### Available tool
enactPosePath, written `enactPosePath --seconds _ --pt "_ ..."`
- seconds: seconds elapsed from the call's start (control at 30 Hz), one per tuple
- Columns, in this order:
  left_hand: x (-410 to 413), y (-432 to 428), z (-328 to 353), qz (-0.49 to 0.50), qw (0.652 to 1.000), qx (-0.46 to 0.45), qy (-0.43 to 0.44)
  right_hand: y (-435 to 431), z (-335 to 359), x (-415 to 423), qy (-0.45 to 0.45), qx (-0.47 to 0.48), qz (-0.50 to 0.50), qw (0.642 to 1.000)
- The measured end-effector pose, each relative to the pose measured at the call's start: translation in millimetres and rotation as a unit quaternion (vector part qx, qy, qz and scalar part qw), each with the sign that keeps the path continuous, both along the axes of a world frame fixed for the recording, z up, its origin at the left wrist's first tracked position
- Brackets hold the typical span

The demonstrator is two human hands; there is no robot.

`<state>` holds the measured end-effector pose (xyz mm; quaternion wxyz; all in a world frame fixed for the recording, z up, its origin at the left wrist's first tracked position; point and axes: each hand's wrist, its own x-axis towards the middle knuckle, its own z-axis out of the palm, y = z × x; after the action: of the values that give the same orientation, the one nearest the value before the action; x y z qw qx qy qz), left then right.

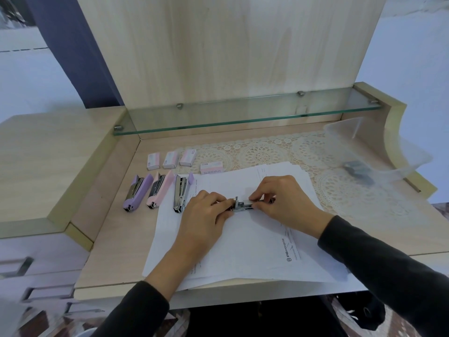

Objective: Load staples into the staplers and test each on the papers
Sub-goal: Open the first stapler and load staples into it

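Loading step. Left hand (pixel 206 211) gripped the open silver metal stapler (pixel 239 207), frame centre; right hand (pixel 284 198) pinched a staple strip (pixel 254 202) at its channel. Next required: seating it squarely.

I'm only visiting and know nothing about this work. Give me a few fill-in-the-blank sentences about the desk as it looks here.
The left hand and right hand hold a stapler over the stack of ____.
Left of it, ____ open staplers lie in a row.
Behind those sit ____ staple boxes.
The leftmost stapler is ____.
Missing: papers; three; four; purple.
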<state>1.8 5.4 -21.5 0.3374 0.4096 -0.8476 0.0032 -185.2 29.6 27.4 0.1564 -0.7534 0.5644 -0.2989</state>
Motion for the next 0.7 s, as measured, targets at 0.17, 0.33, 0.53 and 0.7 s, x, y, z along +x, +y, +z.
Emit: enactPosePath --seconds 0.17,0.33,0.53,0.7 --pt "-0.1 -0.1 -0.6 -0.002 1.000 0.000 0.000 -3.2 4.7 0.3 0.052 0.032 0.018 0.998" --pt "0.1 0.3 -0.2 0.001 1.000 -0.001 -0.010 -2.8 3.4 0.6 0.070 0.011 0.025 0.997" --pt "0.0 -0.1 0.1 -0.003 1.000 -0.006 -0.005 0.7 -11.7 -4.5 0.067 -0.062 0.057 0.994" --pt "-0.4 -0.1 -0.3 0.002 1.000 -0.004 -0.012 -0.4 -13.9 -6.9 0.075 -0.057 0.060 0.994"
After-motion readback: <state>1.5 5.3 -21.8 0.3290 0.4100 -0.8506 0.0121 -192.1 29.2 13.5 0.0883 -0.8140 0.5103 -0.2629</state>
